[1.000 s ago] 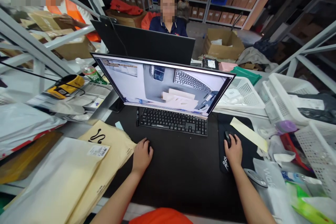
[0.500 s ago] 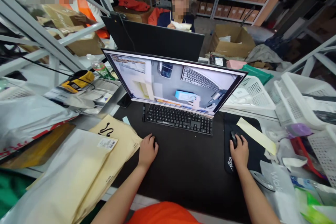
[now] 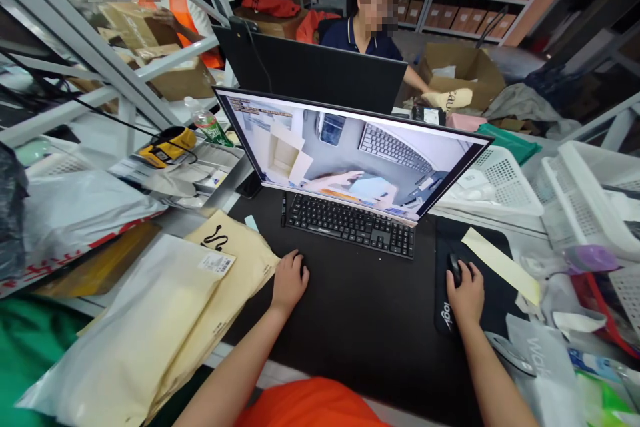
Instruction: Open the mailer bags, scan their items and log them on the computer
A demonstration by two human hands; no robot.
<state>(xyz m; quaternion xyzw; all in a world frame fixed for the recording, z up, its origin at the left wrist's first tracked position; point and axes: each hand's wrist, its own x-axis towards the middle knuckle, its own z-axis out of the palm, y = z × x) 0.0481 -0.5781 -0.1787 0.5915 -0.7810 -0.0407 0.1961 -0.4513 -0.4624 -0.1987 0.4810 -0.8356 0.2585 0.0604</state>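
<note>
My right hand (image 3: 467, 290) is wrapped over a black computer mouse (image 3: 454, 269) on a dark mouse pad (image 3: 444, 247). My left hand (image 3: 290, 280) rests on the black desk mat (image 3: 350, 320) with its fingers curled in, and I see nothing held in it. Just left of it lies a stack of cream mailer bags (image 3: 250, 247), the top one in a clear-looking sleeve with a white label (image 3: 217, 262). Ahead of both hands sits a black keyboard (image 3: 350, 223), under a monitor (image 3: 340, 153) that shows an overhead picture of a desk, an open box and a hand.
White baskets (image 3: 505, 177) and plastic bags (image 3: 545, 360) crowd the right side. A yellow device (image 3: 167, 147) and a green-labelled bottle (image 3: 213, 127) stand at left. Beyond a second monitor (image 3: 310, 70), a person (image 3: 367, 33) holds a cream bag (image 3: 453, 100) near a cardboard box (image 3: 463, 67).
My view has turned slightly left. The person opposite has stretched an arm sideways with a cream bag. On the screen, a hand now reaches toward the pale blue item. My hands keep their places.
</note>
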